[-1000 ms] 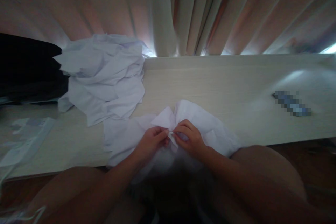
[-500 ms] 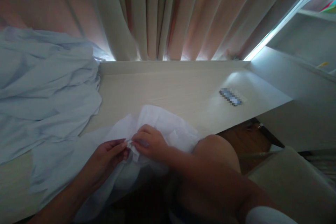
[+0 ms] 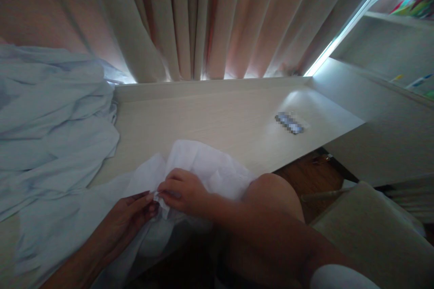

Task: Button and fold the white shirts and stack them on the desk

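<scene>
White, thin and softly creased, the cloth that I see through the head camera lies over the near edge of the table, its lower part hanging down towards the lap. It looks slightly see-through in places, brighter and smoother on the right, where it bulges in a rounded fold, and bluer and flatter where it spreads to the left. Between the two hands it is gathered into a small, crumpled strip, with a short end drooping below.

My left hand has that gathered bit pinched between thumb and fingers; my right hand pinches it from the other side, its fingers curled. The fingertips nearly meet, and I cannot make out the exact detail held there.

A heap of pale fabric lies at the left of the table, wrinkled in long layers. Well off to the right sits a small pixelated object that I cannot identify. Pleated curtains hang behind the table.
</scene>
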The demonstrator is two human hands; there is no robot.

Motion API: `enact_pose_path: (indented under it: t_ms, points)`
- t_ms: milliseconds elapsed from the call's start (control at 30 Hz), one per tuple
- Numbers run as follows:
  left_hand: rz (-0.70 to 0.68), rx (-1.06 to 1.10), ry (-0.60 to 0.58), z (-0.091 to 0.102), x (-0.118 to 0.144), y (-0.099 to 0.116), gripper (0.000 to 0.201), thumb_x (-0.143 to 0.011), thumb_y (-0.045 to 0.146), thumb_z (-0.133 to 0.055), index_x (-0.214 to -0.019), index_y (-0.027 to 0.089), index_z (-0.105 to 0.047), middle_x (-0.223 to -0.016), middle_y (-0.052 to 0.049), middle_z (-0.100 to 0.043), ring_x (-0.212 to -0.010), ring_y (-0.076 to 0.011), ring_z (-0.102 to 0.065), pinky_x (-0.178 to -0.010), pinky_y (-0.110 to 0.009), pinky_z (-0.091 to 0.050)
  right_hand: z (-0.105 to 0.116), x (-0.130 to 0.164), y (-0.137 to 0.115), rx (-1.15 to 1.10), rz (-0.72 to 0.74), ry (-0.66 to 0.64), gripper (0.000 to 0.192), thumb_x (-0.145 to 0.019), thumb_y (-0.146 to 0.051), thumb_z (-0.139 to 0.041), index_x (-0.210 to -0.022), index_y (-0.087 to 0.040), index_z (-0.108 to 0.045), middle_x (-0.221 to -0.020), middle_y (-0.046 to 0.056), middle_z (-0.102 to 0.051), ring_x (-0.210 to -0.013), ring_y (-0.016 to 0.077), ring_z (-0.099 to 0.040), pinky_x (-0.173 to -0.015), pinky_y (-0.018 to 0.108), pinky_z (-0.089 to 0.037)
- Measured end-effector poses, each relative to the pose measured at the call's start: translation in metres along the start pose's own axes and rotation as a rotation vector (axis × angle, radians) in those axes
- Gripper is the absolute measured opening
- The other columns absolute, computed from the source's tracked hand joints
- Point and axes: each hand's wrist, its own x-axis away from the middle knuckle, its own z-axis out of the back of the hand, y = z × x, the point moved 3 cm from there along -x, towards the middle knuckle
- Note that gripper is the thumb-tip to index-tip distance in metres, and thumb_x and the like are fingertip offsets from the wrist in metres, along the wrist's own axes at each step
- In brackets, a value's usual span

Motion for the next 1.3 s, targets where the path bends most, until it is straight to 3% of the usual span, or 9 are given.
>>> enact_pose_path:
  t_ms: [100,300,600,900,1100,1300]
  points:
    - [-0.036,-0.088,-0.113,0.003,-0.004,-0.003,0.02,-0.063,0.022,-0.085,-0.074,0.01,-0.074,-0.077,-0.007,-0.069,-0.073,-0.0169,-0.062,-0.07,-0.026,-0.054,-0.004,0.001,0.002,0.007,0.006,-0.009,0.013,-0.092,-0.03,-0.06,-0.097,-0.02,-0.066,-0.093,0.005,-0.065,-0.084,0.0148,-0.059,-0.074,0.025,-0.046]
    - [-0.124,-0.103,-0.073,-0.005,-0.001,0.003,0.023,-0.062,0.025,-0.085,-0.076,0.012,-0.073,-0.068,-0.004,-0.066,-0.064,-0.0158,-0.06,-0.066,-0.027,-0.053,-0.007,0.0,0.008,0.05,0.055,-0.043,0.012,-0.094,-0.03,-0.056,-0.095,-0.02,-0.064,-0.089,0.005,-0.063,-0.083,0.0155,-0.058,-0.072,0.025,-0.044]
    - [-0.266,-0.187,-0.032,-0.01,0.003,0.013,0.015,-0.067,0.028,-0.078,-0.068,0.017,-0.068,-0.063,-0.004,-0.062,-0.061,-0.0154,-0.056,-0.059,-0.027,-0.047,-0.009,-0.002,0.011,0.061,0.141,0.112,0.011,-0.092,-0.021,-0.056,-0.087,-0.019,-0.065,-0.081,0.004,-0.06,-0.076,0.0157,-0.053,-0.069,0.027,-0.042]
    - [-0.231,-0.054,-0.072,-0.002,-0.009,0.001,0.025,-0.068,0.034,-0.078,-0.075,0.014,-0.066,-0.065,-0.001,-0.059,-0.06,-0.0106,-0.053,-0.062,-0.024,-0.047,-0.012,-0.003,0.01,0.085,0.194,0.142,0.013,-0.091,-0.017,-0.055,-0.083,-0.019,-0.065,-0.079,0.005,-0.059,-0.076,0.0166,-0.054,-0.07,0.028,-0.044]
    - [-0.242,0.014,-0.09,0.0,-0.012,-0.008,0.025,-0.072,0.035,-0.077,-0.077,0.014,-0.064,-0.071,-0.001,-0.06,-0.066,-0.0105,-0.056,-0.064,-0.023,-0.048,-0.014,-0.004,0.01,0.134,0.245,0.095,0.011,-0.09,-0.017,-0.056,-0.085,-0.018,-0.065,-0.08,0.005,-0.06,-0.077,0.0171,-0.054,-0.071,0.029,-0.044]
    - [-0.285,-0.21,-0.008,-0.001,-0.006,0.002,0.03,-0.073,0.035,-0.079,-0.088,0.011,-0.069,-0.075,-0.004,-0.066,-0.066,-0.0123,-0.059,-0.063,-0.023,-0.048,-0.009,-0.004,0.011,-0.022,0.153,0.081,0.01,-0.093,-0.018,-0.054,-0.087,-0.018,-0.063,-0.08,0.004,-0.06,-0.075,0.0149,-0.055,-0.068,0.027,-0.046]
